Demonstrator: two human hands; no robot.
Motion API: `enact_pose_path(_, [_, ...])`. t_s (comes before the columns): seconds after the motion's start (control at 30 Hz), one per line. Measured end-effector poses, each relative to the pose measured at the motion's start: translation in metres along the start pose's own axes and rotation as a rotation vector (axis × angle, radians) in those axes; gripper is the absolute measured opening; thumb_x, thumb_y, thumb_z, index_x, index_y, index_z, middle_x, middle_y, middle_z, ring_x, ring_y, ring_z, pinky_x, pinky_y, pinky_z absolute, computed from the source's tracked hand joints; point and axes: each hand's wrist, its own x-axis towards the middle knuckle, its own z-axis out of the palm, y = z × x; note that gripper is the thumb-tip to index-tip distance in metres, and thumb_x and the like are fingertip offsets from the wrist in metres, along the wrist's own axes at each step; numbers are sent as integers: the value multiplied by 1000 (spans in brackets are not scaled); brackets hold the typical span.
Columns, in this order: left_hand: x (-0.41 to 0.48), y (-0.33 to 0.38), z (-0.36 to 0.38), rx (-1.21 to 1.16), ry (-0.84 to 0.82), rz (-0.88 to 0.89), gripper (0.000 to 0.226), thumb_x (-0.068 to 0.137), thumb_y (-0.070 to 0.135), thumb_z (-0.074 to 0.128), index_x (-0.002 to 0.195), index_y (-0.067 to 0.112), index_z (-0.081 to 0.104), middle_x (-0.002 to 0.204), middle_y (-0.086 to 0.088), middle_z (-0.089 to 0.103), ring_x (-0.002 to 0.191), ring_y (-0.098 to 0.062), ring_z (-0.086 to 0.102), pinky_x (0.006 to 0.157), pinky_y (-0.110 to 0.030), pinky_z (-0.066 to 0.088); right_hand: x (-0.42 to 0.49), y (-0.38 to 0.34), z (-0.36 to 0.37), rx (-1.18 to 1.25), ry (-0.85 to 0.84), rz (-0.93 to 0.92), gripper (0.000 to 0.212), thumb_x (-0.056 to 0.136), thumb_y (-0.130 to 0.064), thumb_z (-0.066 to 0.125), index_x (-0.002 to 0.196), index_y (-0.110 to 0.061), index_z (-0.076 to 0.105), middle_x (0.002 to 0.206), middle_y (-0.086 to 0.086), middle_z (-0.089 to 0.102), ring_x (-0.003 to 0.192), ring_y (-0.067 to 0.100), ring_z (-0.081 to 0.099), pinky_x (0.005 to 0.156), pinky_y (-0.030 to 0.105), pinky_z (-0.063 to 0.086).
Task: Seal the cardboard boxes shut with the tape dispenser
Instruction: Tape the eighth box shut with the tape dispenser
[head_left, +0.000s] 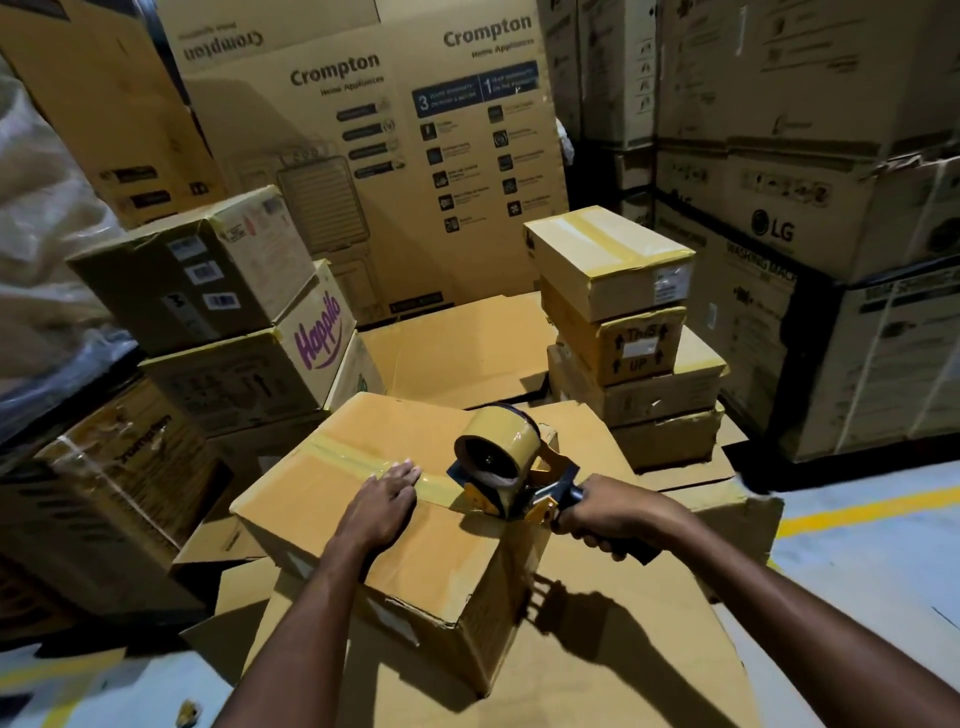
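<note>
Resting on a flattened cardboard sheet (597, 675) at the bottom of the frame, the cardboard box (447, 561) being sealed sits just below centre, one corner turned toward the camera. On its lid the left hand (382, 501) lies flat with straight fingers, pressing down on the tape strip (353, 454); its grip is open and holds nothing. To the right, the right hand (605, 514) has its grip closed around the dark handle of the tape dispenser (511, 462), whose mouth touches the lid close to the near right edge, with the brown roll standing above it.

The strip runs from the far left edge of the lid along the centre seam, under the left fingers and up to the dispenser. I judge the seam pass on this box to be almost complete. The next move would call for drawing the dispenser over the edge and a little down the side, then tilting it so the blade cuts the tape, while the left hand holds the strip flat.

Beyond, right of centre, is a stack of smaller boxes (623, 312), the top one already taped. At left sits a Happilo box (249, 374). A Crompton carton (405, 156) fills the top centre, with LG cartons (779, 223) at upper right.
</note>
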Motion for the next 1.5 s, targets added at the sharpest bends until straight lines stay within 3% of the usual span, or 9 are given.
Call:
enact_pose_path(0.2, [-15,29,-2,43,43,-7,49,110,28,39,158,17,39,168,4,26,156,-11,20,124,-31,16,-17,12,-2,14,11,18,14,93,-25,66,86,-13,63,63,-2,53,48,10,44,48,25,39])
enact_pose_path(0.3, [-36,63,5,-9,3,96,51,110,34,40,160,23,36,169,8,21,155,-6,14,122,-26,14,-17,17,-1,28,9,-6,13,93,-24,65,87,-13,62,63,-2,54,48,10,44,48,25,39])
enact_pose_path(0.4, [-56,93,19,-104,-45,175,54,104,58,39,156,40,40,169,15,20,155,-5,14,127,-38,16,-16,22,1,50,3,-13,13,93,-24,65,88,-12,63,64,-1,54,48,10,45,48,25,39])
enact_pose_path(0.5, [-67,109,30,-55,-91,121,77,87,85,44,153,46,40,168,18,1,155,-9,-2,127,-49,8,-16,29,4,89,5,-20,14,92,-24,66,87,-12,62,62,-1,52,47,10,43,48,25,38])
enact_pose_path(0.6, [-63,115,28,-53,-128,80,75,84,70,56,152,41,44,168,15,0,156,-14,-4,126,-46,6,-14,35,9,117,23,-45,14,91,-24,64,84,-13,60,63,0,51,46,11,41,47,24,37])
enact_pose_path(0.73, [-58,112,27,-125,-149,21,80,74,71,55,147,39,53,172,10,5,159,-22,1,125,-51,12,-12,42,15,115,76,-84,12,93,-22,63,86,-12,62,67,2,54,48,12,44,46,24,40])
enact_pose_path(0.83, [-59,115,26,-136,-153,37,71,82,59,60,149,36,52,171,9,8,158,-19,1,125,-46,8,-14,48,14,90,88,-85,14,93,-23,64,85,-12,64,68,2,57,51,13,48,47,25,42])
enact_pose_path(1.07, [-51,107,33,-171,-143,77,92,86,54,67,163,36,21,170,19,6,156,-1,2,130,-47,11,-36,89,2,66,107,-28,10,93,-24,65,88,-15,67,71,1,57,56,14,47,49,25,40])
enact_pose_path(1.5, [-49,114,35,-135,-99,83,87,92,47,64,164,30,18,170,16,6,155,-2,2,130,-46,7,-21,97,36,164,139,-21,9,92,-21,60,88,-16,66,72,3,62,57,17,55,46,23,43])
